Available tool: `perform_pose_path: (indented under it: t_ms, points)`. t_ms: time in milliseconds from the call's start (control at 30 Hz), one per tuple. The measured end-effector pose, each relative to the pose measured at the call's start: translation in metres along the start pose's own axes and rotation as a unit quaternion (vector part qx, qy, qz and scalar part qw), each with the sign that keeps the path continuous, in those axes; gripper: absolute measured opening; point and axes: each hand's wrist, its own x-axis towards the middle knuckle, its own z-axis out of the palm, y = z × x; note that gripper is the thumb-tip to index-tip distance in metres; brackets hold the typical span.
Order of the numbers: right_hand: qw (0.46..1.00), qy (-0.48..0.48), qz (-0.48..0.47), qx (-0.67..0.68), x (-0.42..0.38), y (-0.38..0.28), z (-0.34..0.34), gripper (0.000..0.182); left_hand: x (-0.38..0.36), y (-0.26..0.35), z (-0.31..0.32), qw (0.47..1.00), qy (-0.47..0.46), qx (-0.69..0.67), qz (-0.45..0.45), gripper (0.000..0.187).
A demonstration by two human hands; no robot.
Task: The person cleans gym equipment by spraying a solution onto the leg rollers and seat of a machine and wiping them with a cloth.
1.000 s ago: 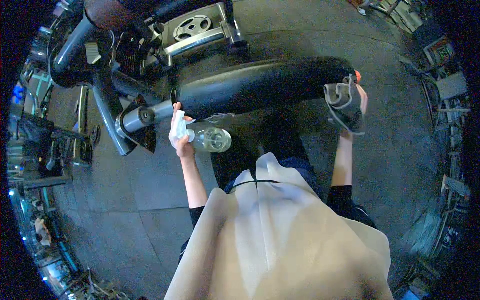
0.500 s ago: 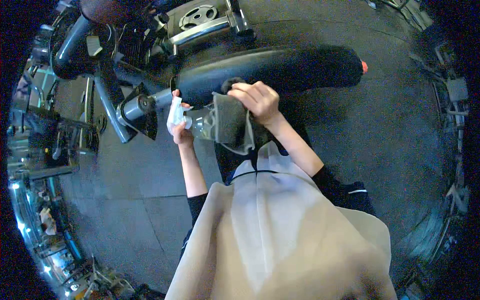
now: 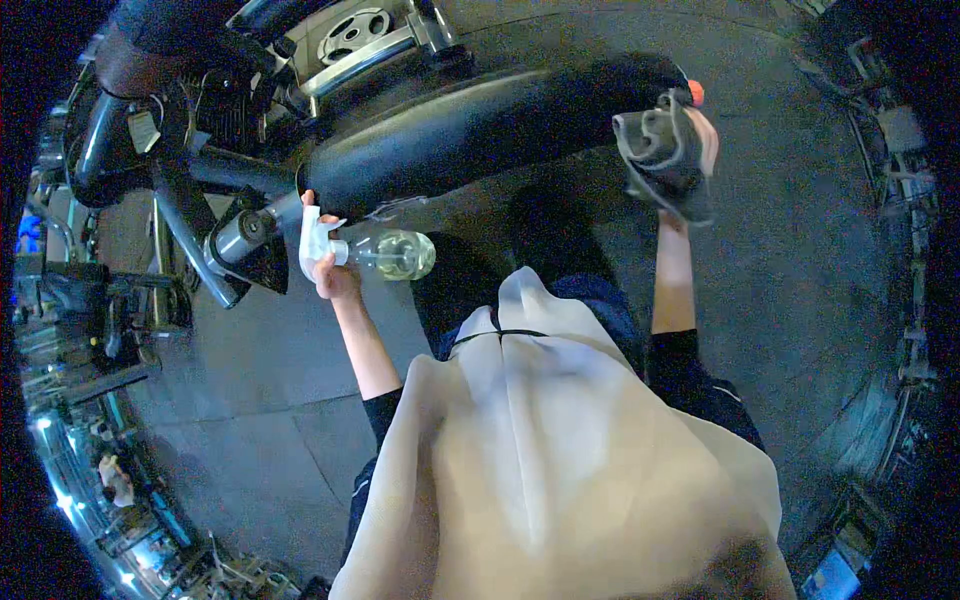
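Observation:
My left hand (image 3: 332, 275) is closed round the white trigger head of a clear spray bottle (image 3: 405, 255), which lies sideways in my grip with liquid inside. It is close to the near end of a long black padded roller (image 3: 440, 140) on a gym machine. Over at the far right end of that pad, my right hand (image 3: 706, 140) grips a dark grey cloth (image 3: 660, 160) with a pale edge. The cloth hangs in loose folds and hides most of the fingers. An orange-red knob (image 3: 697, 92) shows just behind this hand, at the pad's tip.
The pad joins a metal machine frame (image 3: 190, 230) on the left. Behind it are a chrome bar (image 3: 365, 65) and a grey weight plate (image 3: 355, 35). Dark rubber floor (image 3: 240, 340) spreads around, with more gym equipment (image 3: 95, 320) along the left side.
My right hand has swung from beside the bottle out to the pad's right end, taking the cloth along. The spray bottle, earlier partly covered by the cloth, now shows fully in my left hand.

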Motion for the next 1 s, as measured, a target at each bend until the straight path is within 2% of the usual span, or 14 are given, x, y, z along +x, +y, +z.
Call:
perform_pose_path:
  t_ms: [133, 200, 233, 433, 567, 667, 733, 767, 800, 833, 867, 900, 967, 1000]
  points:
    - [0.999, -0.005, -0.03, 0.019, -0.017, -0.038, 0.028, 0.022, 0.0, -0.004, -0.003, 1.0, 0.005, -0.027, 0.007, 0.094]
    - [0.996, -0.012, -0.089, 0.028, -0.029, -0.074, 0.051, 0.022, 0.003, -0.011, -0.013, 0.999, -0.023, -0.027, 0.023, 0.093]
    - [0.991, -0.014, -0.131, 0.03, -0.035, -0.093, 0.064, 0.022, 0.003, -0.009, 0.001, 0.997, 0.017, -0.068, 0.031, 0.093]
    - [0.948, -0.077, -0.299, 0.083, -0.062, -0.189, 0.13, 0.018, 0.002, -0.003, -0.016, 0.997, -0.035, -0.067, -0.013, 0.091]
    - [0.901, -0.124, -0.4, 0.114, -0.095, -0.196, 0.154, 0.021, 0.011, 0.007, -0.024, 0.997, -0.07, -0.026, -0.017, 0.1]
    - [0.888, -0.101, -0.437, 0.097, -0.102, -0.179, 0.151, 0.026, 0.013, -0.001, -0.03, 0.997, -0.062, 0.023, 0.031, 0.093]
    - [0.894, -0.205, -0.393, 0.067, -0.109, -0.145, 0.135, 0.023, 0.009, 0.005, -0.028, 0.997, -0.064, 0.031, 0.029, 0.084]
    - [0.926, -0.336, -0.125, 0.117, -0.099, -0.139, 0.115, 0.026, 0.004, 0.008, -0.025, 0.998, -0.059, 0.025, 0.029, 0.08]
    - [0.952, -0.286, -0.043, 0.102, -0.095, -0.122, 0.096, 0.03, 0.0, 0.011, -0.026, 0.998, -0.053, 0.019, 0.029, 0.076]
    - [0.952, -0.255, 0.107, 0.133, -0.09, -0.113, 0.074, 0.028, -0.006, 0.015, -0.03, 0.998, -0.045, 0.024, 0.025, 0.077]
    - [0.976, -0.137, 0.145, 0.091, -0.12, -0.062, 0.083, 0.023, -0.009, -0.002, -0.049, 0.998, -0.027, 0.017, 0.047, 0.078]
    - [0.952, 0.075, 0.212, 0.206, -0.138, -0.024, 0.087, 0.025, -0.016, -0.009, -0.061, 0.998, -0.026, 0.021, 0.048, 0.078]
    - [0.902, 0.022, 0.397, 0.17, -0.117, 0.019, 0.06, 0.042, -0.03, -0.031, -0.084, 0.998, -0.013, 0.032, 0.053, 0.08]
    - [0.888, 0.059, 0.42, 0.18, -0.123, 0.057, 0.062, 0.046, -0.038, -0.042, -0.093, 0.998, 0.016, 0.037, 0.048, 0.081]
